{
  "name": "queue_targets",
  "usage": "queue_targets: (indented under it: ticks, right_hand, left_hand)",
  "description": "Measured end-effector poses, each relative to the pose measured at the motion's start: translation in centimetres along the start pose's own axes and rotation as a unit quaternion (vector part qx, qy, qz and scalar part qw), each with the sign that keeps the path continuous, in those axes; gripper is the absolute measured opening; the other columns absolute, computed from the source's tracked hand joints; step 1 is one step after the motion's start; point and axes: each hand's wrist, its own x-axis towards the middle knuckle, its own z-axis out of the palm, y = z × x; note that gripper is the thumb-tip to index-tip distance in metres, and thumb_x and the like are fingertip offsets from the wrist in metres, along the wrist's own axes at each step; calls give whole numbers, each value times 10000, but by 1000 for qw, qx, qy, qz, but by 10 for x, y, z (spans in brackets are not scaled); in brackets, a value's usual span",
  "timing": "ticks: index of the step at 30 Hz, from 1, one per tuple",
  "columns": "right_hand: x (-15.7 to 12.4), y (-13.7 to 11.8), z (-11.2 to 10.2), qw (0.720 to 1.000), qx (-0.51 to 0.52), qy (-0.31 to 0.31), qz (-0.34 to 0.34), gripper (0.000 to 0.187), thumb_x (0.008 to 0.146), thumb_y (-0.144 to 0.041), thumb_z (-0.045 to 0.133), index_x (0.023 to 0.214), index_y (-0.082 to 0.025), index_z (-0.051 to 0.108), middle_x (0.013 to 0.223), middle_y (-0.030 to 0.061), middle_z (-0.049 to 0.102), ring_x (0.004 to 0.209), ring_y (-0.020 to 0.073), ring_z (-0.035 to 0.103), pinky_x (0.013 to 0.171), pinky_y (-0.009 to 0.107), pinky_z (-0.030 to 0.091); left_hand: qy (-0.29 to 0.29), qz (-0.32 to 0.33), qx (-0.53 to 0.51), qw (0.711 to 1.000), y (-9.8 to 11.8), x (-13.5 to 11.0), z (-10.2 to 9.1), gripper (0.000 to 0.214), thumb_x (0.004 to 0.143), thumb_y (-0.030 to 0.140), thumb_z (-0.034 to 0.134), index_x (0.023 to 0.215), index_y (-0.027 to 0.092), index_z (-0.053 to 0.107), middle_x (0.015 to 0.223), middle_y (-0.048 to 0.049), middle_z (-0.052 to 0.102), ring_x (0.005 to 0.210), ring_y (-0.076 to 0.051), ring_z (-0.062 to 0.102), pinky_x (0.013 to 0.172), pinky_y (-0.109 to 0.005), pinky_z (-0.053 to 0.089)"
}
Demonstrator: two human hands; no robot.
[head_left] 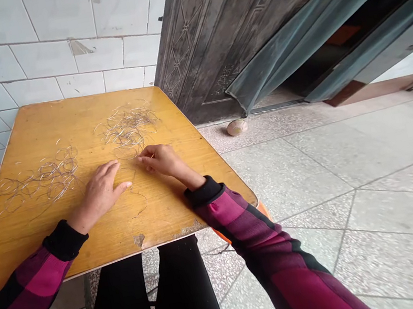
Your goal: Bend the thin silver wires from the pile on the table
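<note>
In the head view, the left hand lies flat on the wooden counter with its fingers open. The right hand rests just beside it, fingers loosely curled; I cannot tell whether they pinch anything. A stray wire trails between them. A looped wire bunch and a tangled wire clump lie apart, both still unbound.

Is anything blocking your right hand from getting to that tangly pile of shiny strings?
Nothing visible blocks it. The right hand rests on the yellow wooden tabletop, just below the tangle of thin silvery strands, and the tangle's lowest loops almost reach that hand.
</note>
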Motion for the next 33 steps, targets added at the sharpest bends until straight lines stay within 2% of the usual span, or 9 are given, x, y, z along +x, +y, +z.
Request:
queue_targets:
  ticks: [2,4,7,11,17,23,27,30,33]
  right_hand:
    - [-2,-2,-10,999,-27,-12,-21,193,837,-314,650,761,-137,634,524,-31,579,467,73,525,532,217,387]
    - [-4,-2,-18,997,-9,-69,-25,269,795,-375,685,693,-145,590,496,-46,540,444,66,485,505,218,345]
    - [-6,1,-20,986,22,-162,-30,354,728,-449,724,645,-159,540,485,-72,477,443,62,456,488,217,303]
    - [-7,0,-10,970,-55,-227,-67,352,693,-420,762,600,-157,546,482,-87,420,477,53,373,511,230,253]
    - [-13,-11,4,950,-207,-225,-65,268,677,-331,808,615,-169,603,515,-68,483,523,68,374,546,255,209]
    - [-20,-17,5,942,-244,-222,-66,250,742,-372,767,642,-185,634,546,-49,507,544,85,387,558,264,200]
    - [-21,-14,1,943,-242,-216,-80,250,751,-386,758,658,-185,643,566,-43,526,557,88,406,561,264,212]
    - [-20,-9,-6,950,-203,-219,-96,224,754,-364,754,689,-178,647,595,-42,558,569,83,429,561,255,235]
    - [-22,-8,-15,957,-155,-214,-116,161,747,-301,754,752,-173,657,633,-40,586,592,82,462,577,242,275]
  left_hand:
    - [-34,32,31,998,-1,-1,8,625,878,416,611,1379,83,441,1459,-238,447,1377,-318,391,1126,-482,316]
    - [-76,53,61,994,-1,-2,16,686,898,448,577,1412,35,392,1490,-274,384,1411,-333,332,1149,-486,275]
    - [-111,65,99,987,-3,-2,23,696,923,482,522,1409,-1,396,1494,-289,363,1419,-344,312,1153,-488,259]
    - [-117,66,118,984,-6,-3,25,685,939,508,476,1414,19,408,1502,-265,366,1426,-338,300,1157,-484,248]
    - [-111,51,141,982,-1,-5,28,645,937,467,503,1411,36,430,1497,-247,386,1425,-333,307,1168,-478,218]
    - [-96,39,143,984,8,-7,27,530,942,431,508,1369,117,501,1485,-207,429,1409,-321,346,1158,-515,209]
    - [-92,43,127,987,7,-7,25,553,926,440,537,1353,89,503,1468,-224,446,1393,-329,368,1145,-519,232]
    - [-91,47,115,988,6,-6,22,583,922,454,541,1356,67,487,1468,-239,439,1386,-337,373,1137,-541,236]
    - [-70,45,96,992,4,-6,16,545,929,452,533,1338,95,498,1475,-224,437,1378,-325,387,1133,-545,247]
